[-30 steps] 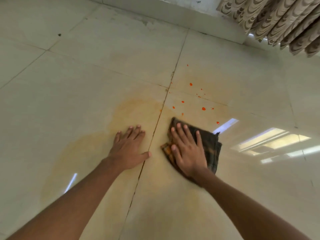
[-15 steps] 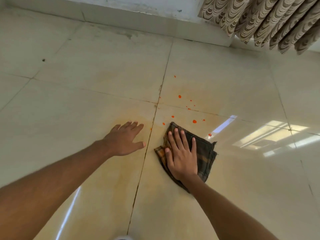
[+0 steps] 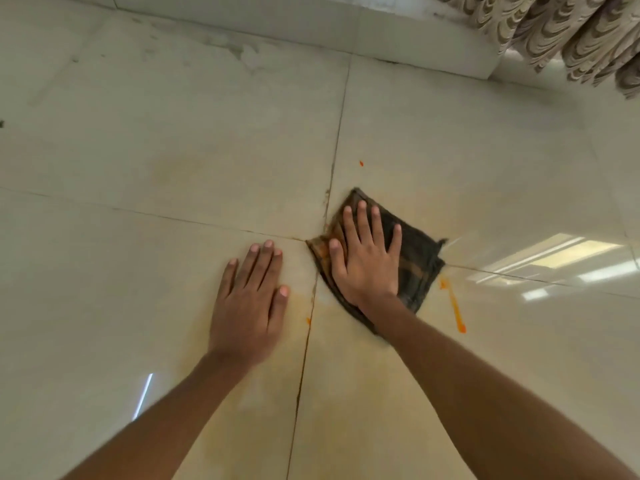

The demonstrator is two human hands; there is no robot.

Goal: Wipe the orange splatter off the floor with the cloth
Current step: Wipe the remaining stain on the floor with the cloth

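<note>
A dark checked cloth (image 3: pixel 415 258) lies flat on the pale tiled floor (image 3: pixel 173 140), stained orange along its left edge. My right hand (image 3: pixel 367 258) presses down on it, palm flat, fingers spread. My left hand (image 3: pixel 251 299) rests flat on the bare tile to the left, across the grout line, holding nothing. An orange smear (image 3: pixel 453 306) streaks the floor just right of the cloth. One small orange drop (image 3: pixel 361 163) sits beyond the cloth, and a tiny orange spot (image 3: pixel 308 320) marks the grout near my left hand. A faint yellowish film covers the tiles around both hands.
A white skirting ledge (image 3: pixel 311 26) runs along the far wall. A patterned curtain (image 3: pixel 571 32) hangs at the top right. Window light reflects off the tile (image 3: pixel 554 258) at the right.
My right hand has pushed the cloth forward over most of the orange drops, which are now covered or gone. A new orange streak trails right of the cloth. My left hand shifted forward too.
</note>
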